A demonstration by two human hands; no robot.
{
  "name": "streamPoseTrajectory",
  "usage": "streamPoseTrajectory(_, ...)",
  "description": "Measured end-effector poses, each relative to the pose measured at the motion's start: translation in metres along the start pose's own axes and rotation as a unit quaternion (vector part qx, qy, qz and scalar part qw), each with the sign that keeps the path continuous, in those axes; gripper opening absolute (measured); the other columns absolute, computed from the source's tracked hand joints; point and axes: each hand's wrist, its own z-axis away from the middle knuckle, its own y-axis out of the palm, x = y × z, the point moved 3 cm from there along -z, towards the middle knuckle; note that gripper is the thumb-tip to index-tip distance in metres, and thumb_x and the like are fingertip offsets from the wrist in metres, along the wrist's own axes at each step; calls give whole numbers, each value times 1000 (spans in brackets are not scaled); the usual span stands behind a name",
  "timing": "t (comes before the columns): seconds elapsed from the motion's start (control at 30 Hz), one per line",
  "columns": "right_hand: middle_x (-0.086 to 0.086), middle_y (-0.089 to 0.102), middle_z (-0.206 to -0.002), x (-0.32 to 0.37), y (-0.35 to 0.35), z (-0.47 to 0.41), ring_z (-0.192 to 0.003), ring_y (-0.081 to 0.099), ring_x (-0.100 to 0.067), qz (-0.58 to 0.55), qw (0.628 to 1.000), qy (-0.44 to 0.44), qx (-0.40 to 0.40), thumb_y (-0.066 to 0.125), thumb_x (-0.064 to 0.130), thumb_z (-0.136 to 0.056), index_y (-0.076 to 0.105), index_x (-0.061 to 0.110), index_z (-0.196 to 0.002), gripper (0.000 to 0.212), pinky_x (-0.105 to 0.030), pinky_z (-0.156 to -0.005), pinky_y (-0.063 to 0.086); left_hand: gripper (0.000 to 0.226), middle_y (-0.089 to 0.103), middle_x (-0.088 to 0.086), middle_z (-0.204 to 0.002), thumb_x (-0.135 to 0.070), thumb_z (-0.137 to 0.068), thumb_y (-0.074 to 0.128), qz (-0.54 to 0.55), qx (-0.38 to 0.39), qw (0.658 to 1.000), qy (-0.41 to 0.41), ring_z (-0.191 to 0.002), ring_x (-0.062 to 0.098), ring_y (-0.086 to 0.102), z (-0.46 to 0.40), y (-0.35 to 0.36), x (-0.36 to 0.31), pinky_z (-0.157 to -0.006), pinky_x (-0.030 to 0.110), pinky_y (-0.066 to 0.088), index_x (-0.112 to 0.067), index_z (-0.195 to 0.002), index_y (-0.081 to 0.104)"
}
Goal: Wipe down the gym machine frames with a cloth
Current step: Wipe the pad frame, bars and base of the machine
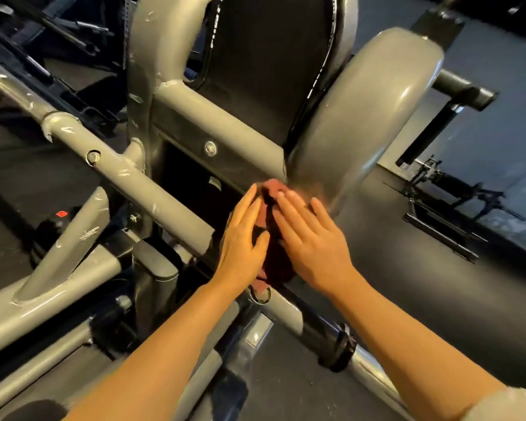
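Dark red, crumpled cloth (275, 256) sits pinned against the grey painted steel tube frame (170, 205) of the gym machine, at the junction below the bolted grey cross plate (222, 138) and just beside the wide curved grey frame member (368, 117). One end of the cloth pokes out past the fingertips, the other hangs below the palms.

Left hand (243, 238): fingers straight, flat, pressing the cloth's left side. Right hand (310, 238): fingers straight and spread, pressing its right side. Neither hand curls round the cloth; it is held by pressure only.

Black padded backrest (264, 56) stands above the joint. Dark rubber floor (422, 284) lies to the right.

Risks, as judged: with no closed grasp, the bunched cloth could slip out and drop if pressure eases. Bunching also shrinks contact, so weld seams and the bolt head (209, 148) may be skipped. Fingertips near the tube junction could snag.
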Motion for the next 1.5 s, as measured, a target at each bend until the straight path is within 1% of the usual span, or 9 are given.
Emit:
streamPoseTrajectory(0.17,-20,64,-125,-11,-21,-5,-121,59,-32,-57,994,-41,-83,63,2,-93,71,-1,-112,21,-45,-110,40,51,37,0,-152,2,-90,55,-14,-26,999,-28,-139,13,33,11,6,-1,-116,23,24,-10,-138,48)
streamPoseTrajectory(0.3,-19,62,-127,-60,-71,-42,-125,53,-33,46,965,96,-238,56,5,-97,70,-1,-113,22,-46,-113,35,57,38,0,-151,5,-88,57,11,-25,1000,3,-138,11,32,3,9,-19,-112,8,18,-11,-141,45)
streamPoseTrajectory(0.43,-24,39,-149,-78,-66,-46,-142,31,-38,10,973,200,-115,55,37,-97,47,-3,-140,59,-48,-121,13,65,37,1,-150,12,-85,56,44,-35,998,3,-139,8,32,0,13,-20,-115,18,24,-9,-144,38)
streamPoseTrajectory(0.57,-22,26,-156,-56,-46,-12,-147,15,-35,-11,991,133,-26,68,47,-85,32,1,-148,86,-49,-122,9,73,38,0,-150,22,-81,46,73,-57,995,-26,-140,7,33,5,17,-11,-115,32,30,-10,-145,38)
streamPoseTrajectory(0.83,-12,44,-150,14,14,49,-142,36,-26,-125,983,-56,119,57,10,-96,55,4,-136,40,-41,-120,25,71,42,1,-148,22,-82,42,59,-45,997,-39,-138,6,36,12,20,-7,-113,19,29,-12,-145,40)
streamPoseTrajectory(1.07,-15,41,-148,-15,-22,18,-143,32,-28,-75,991,69,-83,59,8,-96,53,2,-134,39,-43,-120,22,68,45,-5,-142,19,-85,43,38,-46,995,-78,-133,1,39,26,15,6,-112,18,29,-21,-139,44)
streamPoseTrajectory(1.27,-15,50,-143,24,14,40,-139,39,-25,-141,987,1,73,71,6,-85,59,2,-130,46,-41,-120,24,62,47,-4,-137,20,-85,44,47,-43,995,-70,-127,-1,44,34,4,12,-108,20,38,-17,-136,47)
streamPoseTrajectory(1.4,-22,54,-137,41,8,8,-132,46,-31,-249,965,75,1,42,6,-102,58,-6,-127,32,-43,-114,35,39,45,3,-132,-8,-98,51,86,-72,990,-80,-122,1,48,40,-15,11,-101,18,43,-19,-136,46)
streamPoseTrajectory(1.5,-21,48,-134,52,3,-35,-126,47,-28,-341,922,178,-42,58,-4,-89,54,-5,-123,34,-39,-100,49,41,42,-7,-134,-29,-100,44,111,-73,987,-95,-122,-6,44,32,-27,8,-97,9,38,-33,-139,37)
